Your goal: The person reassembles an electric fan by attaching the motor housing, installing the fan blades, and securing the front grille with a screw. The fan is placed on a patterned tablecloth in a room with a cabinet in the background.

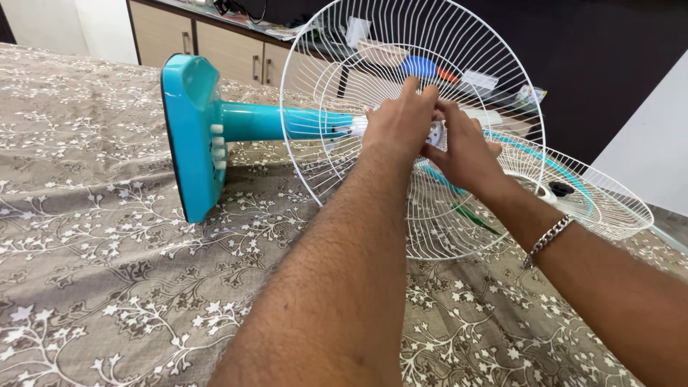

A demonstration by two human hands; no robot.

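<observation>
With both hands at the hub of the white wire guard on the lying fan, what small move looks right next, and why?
Probably a slight turn at the hub: the left hand and right hand both pinch the middle of the rear guard, which stands on the teal fan lying on the bedspread; the front guard lies apart.

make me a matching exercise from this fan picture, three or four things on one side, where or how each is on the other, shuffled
Things:
1. fan base
2. rear wire guard
3. front wire guard
4. bracelet

Places or states:
a. on the right wrist
b. lying on the bedspread to the right
c. turquoise, tipped on its side at the left
d. standing on edge, both hands at its hub

Pairs: 1-c, 2-d, 3-b, 4-a
</observation>
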